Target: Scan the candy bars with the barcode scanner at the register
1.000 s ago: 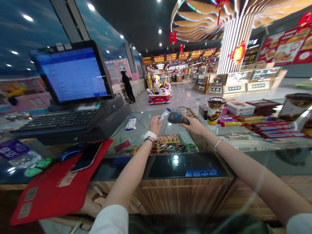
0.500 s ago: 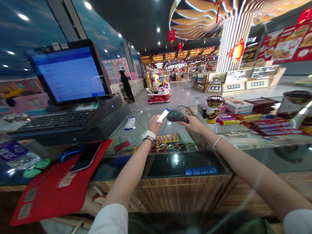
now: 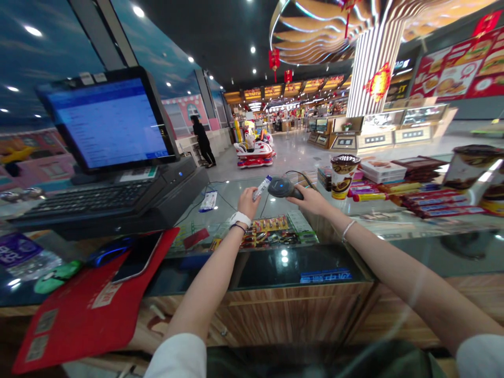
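1. Right hand (image 3: 311, 200), centre of frame, wraps a dark handheld scanner (image 3: 282, 187) w/ its cable trailing back; head of scanner aimed left at the item.
2. Left hand (image 3: 247, 201) pinches a small white-and-blue packet (image 3: 262, 188) between thumb & fingers, tilted up toward the scanner, just beside its nose; can't tell if they touch.
3. Both hands hover over the glass counter (image 3: 220, 210), mid-frame; snack packs visible under the glass below the wrists.
4. Progress, my read: packet is presented to the scanner, so the scan is underway or just made. No confirmation legible on the monitor (image 3: 108, 123), upper left. Left to do, judging by layout: putting packet and scanner down.
5. Vs 0.5 s ago: scanner's top light showed green then, reads bluish now, as at 1.0 s ago. Packet sits a bit lower and closer to the scanner. Hands otherwise in the same spot; view shifted slightly.
6. Around: keyboard (image 3: 90, 197) under the monitor, red mat (image 3: 90, 304) w/ phone (image 3: 137, 257) lower left, cup (image 3: 340, 176) & candy boxes (image 3: 425, 202) at right.
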Demonstrator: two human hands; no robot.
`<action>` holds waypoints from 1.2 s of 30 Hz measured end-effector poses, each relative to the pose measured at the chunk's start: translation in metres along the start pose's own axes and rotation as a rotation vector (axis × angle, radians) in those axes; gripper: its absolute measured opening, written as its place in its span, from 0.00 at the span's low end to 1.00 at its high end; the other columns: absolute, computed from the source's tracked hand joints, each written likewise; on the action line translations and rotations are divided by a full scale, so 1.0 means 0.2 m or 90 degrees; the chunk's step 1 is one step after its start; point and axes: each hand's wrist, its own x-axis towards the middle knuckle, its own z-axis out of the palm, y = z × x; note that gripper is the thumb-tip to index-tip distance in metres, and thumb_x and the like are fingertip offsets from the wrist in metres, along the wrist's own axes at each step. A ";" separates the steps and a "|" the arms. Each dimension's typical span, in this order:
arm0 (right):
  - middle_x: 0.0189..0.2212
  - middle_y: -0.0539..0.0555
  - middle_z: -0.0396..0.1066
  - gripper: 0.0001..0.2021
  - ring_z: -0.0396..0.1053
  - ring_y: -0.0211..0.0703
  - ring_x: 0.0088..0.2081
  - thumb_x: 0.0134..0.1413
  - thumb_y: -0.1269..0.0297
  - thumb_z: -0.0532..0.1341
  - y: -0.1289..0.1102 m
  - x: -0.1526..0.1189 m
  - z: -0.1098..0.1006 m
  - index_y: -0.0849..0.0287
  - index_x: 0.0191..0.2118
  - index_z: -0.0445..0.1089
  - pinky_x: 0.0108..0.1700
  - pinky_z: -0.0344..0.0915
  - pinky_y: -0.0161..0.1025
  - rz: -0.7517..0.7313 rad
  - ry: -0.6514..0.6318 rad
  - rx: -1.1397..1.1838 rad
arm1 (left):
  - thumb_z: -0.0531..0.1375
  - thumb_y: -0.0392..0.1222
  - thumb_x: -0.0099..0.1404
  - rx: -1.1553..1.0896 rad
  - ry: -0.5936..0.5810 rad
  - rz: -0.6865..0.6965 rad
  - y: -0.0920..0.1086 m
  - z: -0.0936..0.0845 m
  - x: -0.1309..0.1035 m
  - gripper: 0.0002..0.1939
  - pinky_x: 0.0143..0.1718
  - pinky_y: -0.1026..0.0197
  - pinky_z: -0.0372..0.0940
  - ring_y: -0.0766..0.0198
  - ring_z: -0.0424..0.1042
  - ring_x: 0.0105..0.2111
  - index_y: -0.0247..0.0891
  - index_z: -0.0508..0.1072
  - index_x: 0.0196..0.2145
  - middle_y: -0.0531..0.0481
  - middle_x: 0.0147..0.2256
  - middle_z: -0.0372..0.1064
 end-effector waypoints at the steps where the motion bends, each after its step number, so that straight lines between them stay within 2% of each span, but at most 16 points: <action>1: 0.42 0.59 0.77 0.22 0.75 0.55 0.43 0.62 0.48 0.58 0.00 0.00 0.00 0.57 0.54 0.66 0.41 0.67 0.41 -0.007 0.004 0.003 | 0.63 0.31 0.61 0.002 -0.001 0.001 0.00 0.00 0.00 0.12 0.51 0.53 0.66 0.55 0.72 0.46 0.38 0.72 0.43 0.43 0.44 0.72; 6: 0.53 0.58 0.72 0.25 0.71 0.53 0.51 0.60 0.54 0.59 0.04 0.00 0.00 0.56 0.60 0.60 0.49 0.68 0.45 -0.120 0.027 0.054 | 0.62 0.32 0.61 0.009 -0.008 0.007 0.00 0.00 0.00 0.13 0.52 0.52 0.67 0.54 0.72 0.48 0.39 0.72 0.44 0.44 0.45 0.72; 10: 0.51 0.61 0.70 0.24 0.69 0.53 0.52 0.57 0.62 0.60 0.11 0.03 0.03 0.59 0.59 0.64 0.55 0.65 0.48 -0.238 0.047 0.090 | 0.63 0.32 0.61 0.007 -0.011 0.004 0.01 -0.01 0.00 0.13 0.52 0.52 0.66 0.53 0.71 0.49 0.39 0.72 0.44 0.43 0.45 0.72; 13: 0.51 0.62 0.70 0.25 0.69 0.54 0.53 0.53 0.68 0.61 0.16 0.05 0.05 0.60 0.58 0.66 0.56 0.65 0.51 -0.271 0.045 0.090 | 0.63 0.32 0.61 0.005 -0.010 0.004 0.01 -0.01 0.00 0.13 0.52 0.51 0.66 0.53 0.72 0.48 0.40 0.72 0.44 0.43 0.45 0.72; 17: 0.53 0.63 0.72 0.28 0.69 0.55 0.55 0.47 0.76 0.60 0.22 0.07 0.09 0.60 0.57 0.69 0.58 0.63 0.53 -0.271 0.000 0.073 | 0.63 0.32 0.60 0.003 -0.010 0.007 0.01 -0.02 0.00 0.14 0.52 0.51 0.66 0.53 0.72 0.48 0.40 0.72 0.44 0.43 0.45 0.72; 23: 0.50 0.60 0.75 0.30 0.72 0.51 0.52 0.39 0.81 0.58 0.29 0.08 0.10 0.60 0.53 0.74 0.57 0.65 0.48 -0.252 -0.088 0.096 | 0.63 0.32 0.61 0.005 -0.020 0.004 0.03 -0.02 0.00 0.13 0.53 0.52 0.66 0.53 0.71 0.48 0.39 0.72 0.44 0.43 0.45 0.72; 31: 0.51 0.57 0.76 0.31 0.72 0.51 0.53 0.37 0.80 0.56 0.31 0.07 0.09 0.60 0.51 0.75 0.59 0.65 0.48 -0.225 -0.110 0.142 | 0.63 0.32 0.61 0.004 -0.017 0.008 0.03 -0.02 -0.01 0.13 0.52 0.50 0.67 0.53 0.72 0.47 0.39 0.73 0.44 0.43 0.45 0.72; 36: 0.51 0.54 0.77 0.32 0.72 0.49 0.55 0.36 0.80 0.55 0.33 0.07 0.11 0.57 0.51 0.75 0.60 0.64 0.50 -0.218 -0.111 0.151 | 0.63 0.32 0.61 0.012 -0.025 0.007 0.03 -0.01 -0.01 0.13 0.52 0.51 0.67 0.53 0.72 0.47 0.39 0.73 0.45 0.43 0.45 0.72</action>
